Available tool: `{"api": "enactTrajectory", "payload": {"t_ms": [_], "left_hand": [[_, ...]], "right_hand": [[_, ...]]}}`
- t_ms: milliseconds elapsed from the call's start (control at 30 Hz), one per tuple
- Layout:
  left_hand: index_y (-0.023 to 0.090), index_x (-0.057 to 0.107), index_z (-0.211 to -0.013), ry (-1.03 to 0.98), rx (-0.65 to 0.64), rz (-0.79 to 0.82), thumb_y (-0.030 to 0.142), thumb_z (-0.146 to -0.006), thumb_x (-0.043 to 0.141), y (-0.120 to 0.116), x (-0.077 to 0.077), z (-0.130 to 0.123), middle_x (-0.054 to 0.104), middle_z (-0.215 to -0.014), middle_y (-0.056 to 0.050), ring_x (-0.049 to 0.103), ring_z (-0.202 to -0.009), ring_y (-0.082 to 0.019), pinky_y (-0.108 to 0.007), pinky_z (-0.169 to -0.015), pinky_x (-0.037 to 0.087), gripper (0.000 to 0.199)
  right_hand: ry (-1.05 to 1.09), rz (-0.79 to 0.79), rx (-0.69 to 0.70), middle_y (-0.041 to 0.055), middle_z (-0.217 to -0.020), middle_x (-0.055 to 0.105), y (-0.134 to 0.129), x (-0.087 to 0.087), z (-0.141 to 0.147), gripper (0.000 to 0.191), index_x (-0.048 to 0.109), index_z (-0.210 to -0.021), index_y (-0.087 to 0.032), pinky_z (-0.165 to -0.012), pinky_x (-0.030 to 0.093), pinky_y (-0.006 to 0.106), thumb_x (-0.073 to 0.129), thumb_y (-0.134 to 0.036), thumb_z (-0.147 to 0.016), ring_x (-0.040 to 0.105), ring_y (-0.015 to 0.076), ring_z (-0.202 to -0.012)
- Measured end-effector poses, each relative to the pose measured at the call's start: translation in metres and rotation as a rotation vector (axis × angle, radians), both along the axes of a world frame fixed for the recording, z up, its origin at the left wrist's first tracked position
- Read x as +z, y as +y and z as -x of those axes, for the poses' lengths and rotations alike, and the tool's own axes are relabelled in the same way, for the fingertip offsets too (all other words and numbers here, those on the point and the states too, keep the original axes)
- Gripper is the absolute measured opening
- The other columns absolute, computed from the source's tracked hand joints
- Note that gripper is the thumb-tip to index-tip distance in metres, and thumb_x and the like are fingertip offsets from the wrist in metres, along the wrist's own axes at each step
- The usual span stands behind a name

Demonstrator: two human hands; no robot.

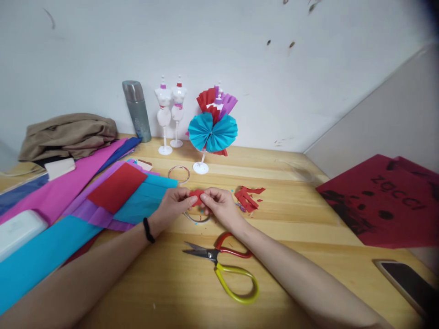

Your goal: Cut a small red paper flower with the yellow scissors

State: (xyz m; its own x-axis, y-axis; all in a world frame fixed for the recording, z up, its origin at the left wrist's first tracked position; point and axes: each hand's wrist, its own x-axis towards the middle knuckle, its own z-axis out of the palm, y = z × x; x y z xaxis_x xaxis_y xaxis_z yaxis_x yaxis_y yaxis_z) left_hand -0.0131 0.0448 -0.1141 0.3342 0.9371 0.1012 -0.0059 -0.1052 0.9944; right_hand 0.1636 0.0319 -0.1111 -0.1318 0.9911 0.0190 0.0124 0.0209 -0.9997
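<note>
Between my two hands is a small piece of red paper [196, 197], pinched at both sides above the table. My left hand [176, 203] grips its left edge with thumb and fingers. On the other side, my right hand [219, 204] holds the right edge the same way. Just below the hands lies a ring of tape [197, 218], partly covered by them. Scissors [214, 256] with one red and one yellow handle rest near my right forearm, blades parted. Red paper scraps [248, 197] are heaped to the right of my hands.
Coloured paper sheets [146, 194] cover the left side. Small white mannequins [163, 109] stand at the back, one wearing a blue pleated paper skirt [212, 132]. A flask [137, 112] and brown cloth [72, 132] are back left; a red bag [384, 205] and phone [404, 285] are right.
</note>
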Motion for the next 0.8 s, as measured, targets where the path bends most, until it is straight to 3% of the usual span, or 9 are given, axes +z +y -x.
{"api": "enactTrajectory", "payload": {"t_ms": [233,800], "left_hand": [[0.017,0.055,-0.056,0.011,0.025,-0.027,0.052,-0.078,0.077,-0.0007,0.0008,-0.0007,0.049,-0.052,0.004,0.041,-0.053,-0.009,-0.023,-0.052,0.030,0.047],[0.017,0.056,-0.057,0.033,0.065,-0.001,0.053,-0.076,0.075,-0.0032,0.0008,-0.0034,0.049,-0.054,0.003,0.041,-0.055,-0.009,-0.024,-0.055,0.029,0.044]], "right_hand": [[0.029,-0.014,-0.025,-0.0048,-0.052,0.059,0.0003,0.0014,0.0021,0.049,0.063,-0.068,-0.020,-0.045,0.043,0.022,0.089,-0.061,-0.061,0.049,0.0089,-0.043],[0.014,0.001,-0.028,-0.0038,-0.055,0.059,-0.0009,0.0016,-0.0010,0.042,0.065,-0.068,-0.019,-0.046,0.041,0.022,0.088,-0.053,-0.064,0.050,0.0091,-0.044]]}}
